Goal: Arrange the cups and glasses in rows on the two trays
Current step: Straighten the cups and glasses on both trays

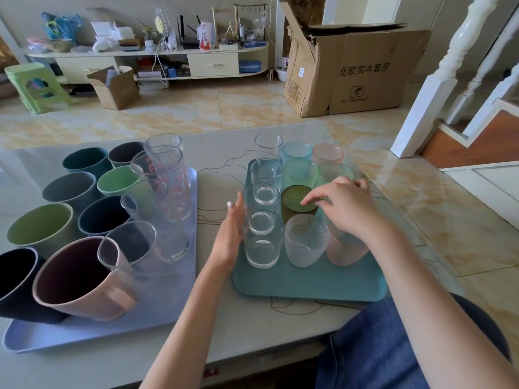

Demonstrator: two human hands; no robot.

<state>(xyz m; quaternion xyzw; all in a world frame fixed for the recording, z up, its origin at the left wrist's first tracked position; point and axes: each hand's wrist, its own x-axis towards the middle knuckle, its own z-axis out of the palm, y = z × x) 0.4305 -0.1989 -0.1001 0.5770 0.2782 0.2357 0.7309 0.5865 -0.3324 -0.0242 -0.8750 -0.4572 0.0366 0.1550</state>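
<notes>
Head view
Table: a pale table (219, 318) carried two trays side by side, well apart from the cardboard box (356, 71) on the tiled floor beyond.
Teal tray: the teal tray (309, 284) lay on the right, holding three rows of glasses running away from the person.
Left row: four clear glasses stood in line; the nearest clear glass (262, 240) was at the near end.
Middle row: a frosted white glass (304, 240) stood nearest, then a dark green glass (297, 198), then a pale green glass (300, 171) and an aqua glass (296, 150).
Right row: a pink glass (346, 252) stood nearest, largely hidden under the right hand; a second pink glass (327, 153) stood at the far end.
Left hand: the left hand (230, 234) lay flat against the outer side of the nearest clear glasses, fingers (237, 209) straight and together, gripping nothing.
Right hand: the right hand (345, 206) hovered over the pink glass, fingers bent; its fingertips (309, 199) reached to the rim of the dark green glass. Whether they pinched that rim could not be told.
Lilac tray: the lilac tray (157, 304) lay on the left, holding coloured mugs in two rows and a row of tall clear glasses (168, 186) along its right side.
Nearest mugs: a pink mug (84, 279) and a navy mug (16, 282) stood at the near edge.
</notes>
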